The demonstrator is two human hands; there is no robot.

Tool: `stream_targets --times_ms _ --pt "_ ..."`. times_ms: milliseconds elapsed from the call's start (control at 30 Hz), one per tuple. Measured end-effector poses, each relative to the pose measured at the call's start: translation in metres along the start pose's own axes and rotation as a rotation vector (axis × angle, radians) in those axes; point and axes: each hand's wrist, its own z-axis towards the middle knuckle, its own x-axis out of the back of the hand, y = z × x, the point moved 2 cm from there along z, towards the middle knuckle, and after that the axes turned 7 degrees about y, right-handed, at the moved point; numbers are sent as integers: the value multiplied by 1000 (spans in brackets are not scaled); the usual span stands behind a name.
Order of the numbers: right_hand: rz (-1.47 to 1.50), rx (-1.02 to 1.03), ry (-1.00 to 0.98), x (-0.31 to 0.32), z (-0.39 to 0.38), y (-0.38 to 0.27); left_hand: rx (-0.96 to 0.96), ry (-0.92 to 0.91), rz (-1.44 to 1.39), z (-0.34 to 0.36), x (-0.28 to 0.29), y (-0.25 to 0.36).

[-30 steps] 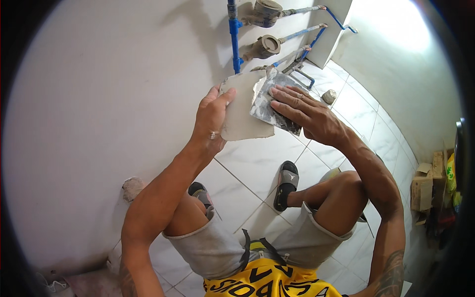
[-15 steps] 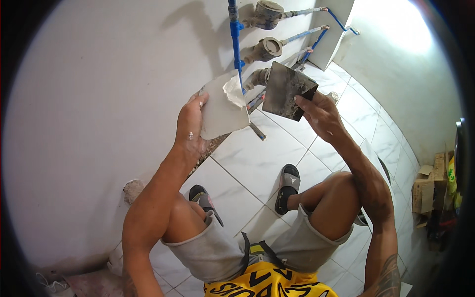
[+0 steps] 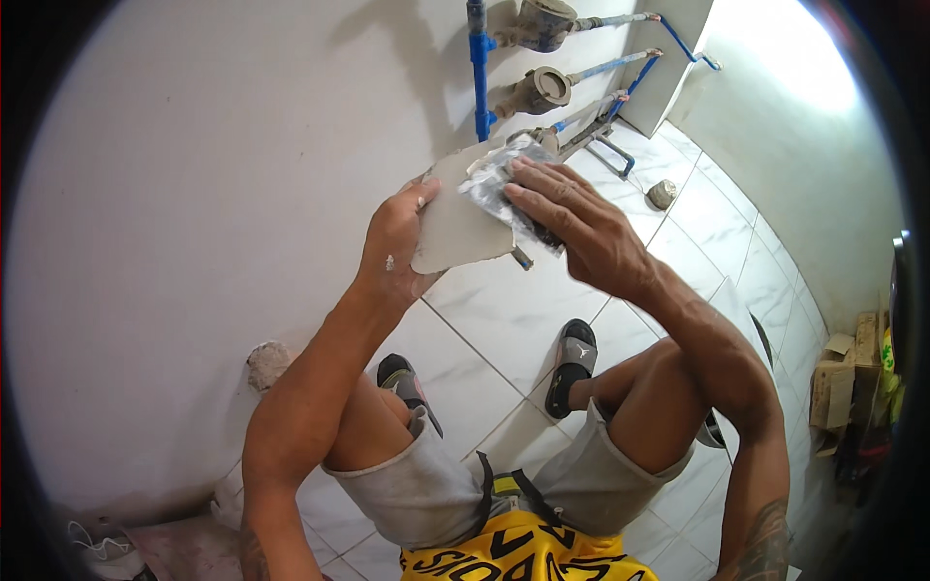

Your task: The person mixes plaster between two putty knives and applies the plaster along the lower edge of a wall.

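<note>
My left hand (image 3: pixel 395 232) grips a pale, rounded-corner flat board (image 3: pixel 450 232) by its left side, thumb on top, with white smears on my skin. My right hand (image 3: pixel 572 218) holds a square metal scraper blade (image 3: pixel 489 194), smeared white and grey, with my fingers laid across its back. The blade overlaps the board's upper right part, so that edge of the board is partly hidden. Both are held in the air above my knees, in front of the wall pipes.
Blue pipes (image 3: pixel 480 82) and two dusty meters (image 3: pixel 548 90) run along the wall (image 3: pixel 194 194). A short cylindrical lump (image 3: pixel 662 194) lies on the tiled floor (image 3: pixel 465 310). A plastered patch (image 3: pixel 269 364) is on the left wall. Cardboard boxes (image 3: pixel 835 392) lean at right.
Half a second ago the blade was apart to the right, dark face showing; now it is turned over and back on the board, much as one second ago. The board has shifted slightly rightward.
</note>
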Motion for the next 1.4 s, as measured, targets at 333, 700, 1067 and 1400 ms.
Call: stream_targets --times_ms 333,700,1067,1400 --pt "-55 -86 -2 32 -19 12 -71 229 119 -17 4 18" --pt "46 300 -3 13 2 -17 37 47 80 1 9 12" --pt "-121 -130 -55 15 -44 31 -233 191 58 2 48 35" --pt "-59 -376 -131 14 -36 12 -270 284 167 -11 46 39"
